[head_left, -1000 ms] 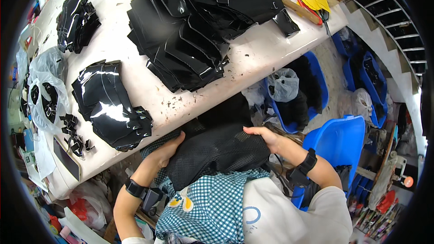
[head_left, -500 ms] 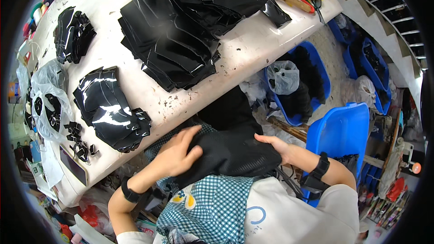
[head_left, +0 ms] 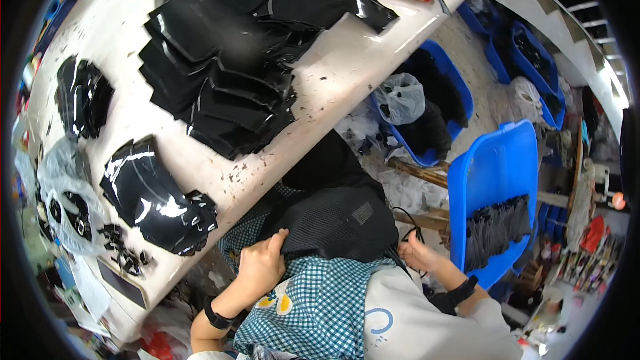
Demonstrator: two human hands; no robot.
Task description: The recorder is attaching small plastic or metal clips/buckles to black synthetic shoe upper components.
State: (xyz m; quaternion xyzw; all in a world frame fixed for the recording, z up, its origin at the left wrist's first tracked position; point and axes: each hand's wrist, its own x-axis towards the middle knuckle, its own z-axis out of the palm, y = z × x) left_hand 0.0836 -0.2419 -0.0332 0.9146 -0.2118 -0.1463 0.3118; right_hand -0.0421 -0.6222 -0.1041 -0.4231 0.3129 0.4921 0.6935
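Here, left hand [head_left: 261, 268] curled over the near edge of a black mesh panel [head_left: 337, 221], fingers pinching it against the checked apron [head_left: 313, 307] on the lap. Right hand [head_left: 419, 255] at the panel's other edge, touching the fabric and a thin black cord [head_left: 408, 235]; cannot tell how tightly closed. Just beyond the left hand, across the table [head_left: 347, 70] edge, a glossy black stack [head_left: 157, 197]. Farther out, fanned black pieces [head_left: 220, 100]. Right of the right hand, a blue bin [head_left: 490, 173]; beyond it, another bin with a plastic bag [head_left: 399, 98].
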